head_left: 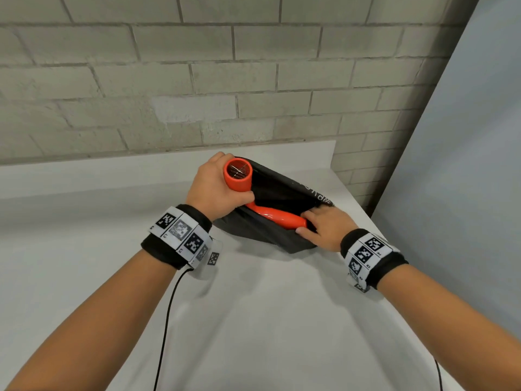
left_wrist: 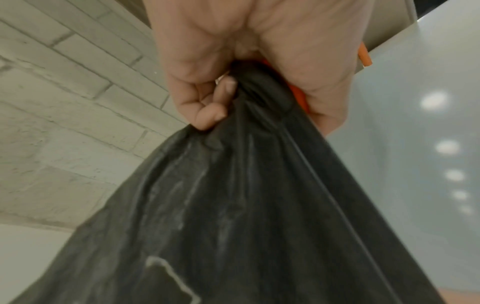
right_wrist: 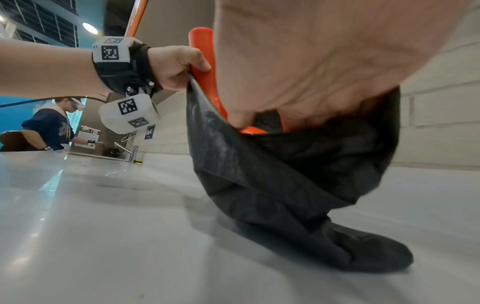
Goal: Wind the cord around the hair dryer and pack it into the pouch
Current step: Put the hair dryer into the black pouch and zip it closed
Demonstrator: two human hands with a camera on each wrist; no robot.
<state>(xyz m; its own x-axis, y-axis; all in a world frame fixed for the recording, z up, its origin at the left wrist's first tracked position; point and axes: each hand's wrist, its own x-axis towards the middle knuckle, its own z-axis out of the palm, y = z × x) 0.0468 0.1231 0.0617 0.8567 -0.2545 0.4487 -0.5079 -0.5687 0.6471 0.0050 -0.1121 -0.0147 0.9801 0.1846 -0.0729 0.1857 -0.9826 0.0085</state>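
An orange hair dryer sits half inside a black pouch on the white table, its nozzle pointing up. My left hand grips the barrel, and its fingers also bunch the pouch fabric against it. The handle lies across the pouch mouth. My right hand pinches the handle's end at the pouch rim, thumb below and fingers above. In the right wrist view, the handle dips into the sagging pouch. The dryer's cord is hidden.
A grey brick wall backs the table, and a pale panel stands at the right past the table edge. Thin black wristband cables hang by my forearms. Far left, another person stands near a faucet.
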